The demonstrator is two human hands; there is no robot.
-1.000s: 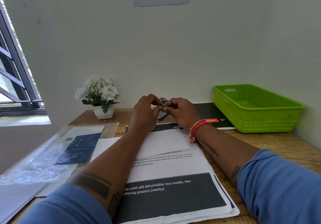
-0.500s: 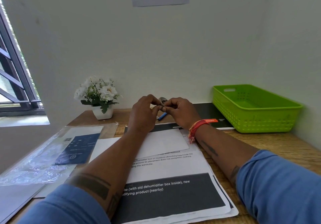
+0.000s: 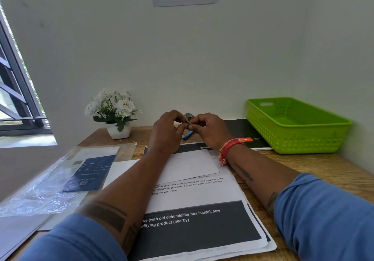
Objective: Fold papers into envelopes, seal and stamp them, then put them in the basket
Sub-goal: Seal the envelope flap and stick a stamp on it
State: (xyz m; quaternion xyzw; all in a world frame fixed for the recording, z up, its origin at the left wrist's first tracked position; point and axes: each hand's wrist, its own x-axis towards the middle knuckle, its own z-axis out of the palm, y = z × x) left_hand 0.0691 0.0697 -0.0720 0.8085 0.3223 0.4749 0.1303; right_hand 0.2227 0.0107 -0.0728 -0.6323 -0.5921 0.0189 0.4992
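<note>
Both hands are raised together above the far middle of the desk [image 3: 323,165]. The left hand [image 3: 168,131] and the right hand [image 3: 210,129] meet fingertip to fingertip, fingers curled, pinching between them a small curled slip [image 3: 189,117] that rises just above the contact point; it appears to be a stamp or its backing, though it is too small to confirm. The white envelope [image 3: 190,165] lies flat directly below and just nearer the person than the hands, on top of the printed sheets [image 3: 198,196], its long axis running across the desk from left to right. Judged from this, the step in hand is peeling the stamp, and the coming move is a short drop downward and toward the person; the right hand sits nearer the envelope's right end. The green basket [image 3: 303,137] stands at the far right corner, well apart from the envelope and nearer the right hand; nothing is visible inside it. A blue pen [image 3: 188,134] lies under the hands. A flower pot [image 3: 118,131] stands at the far left.
</note>
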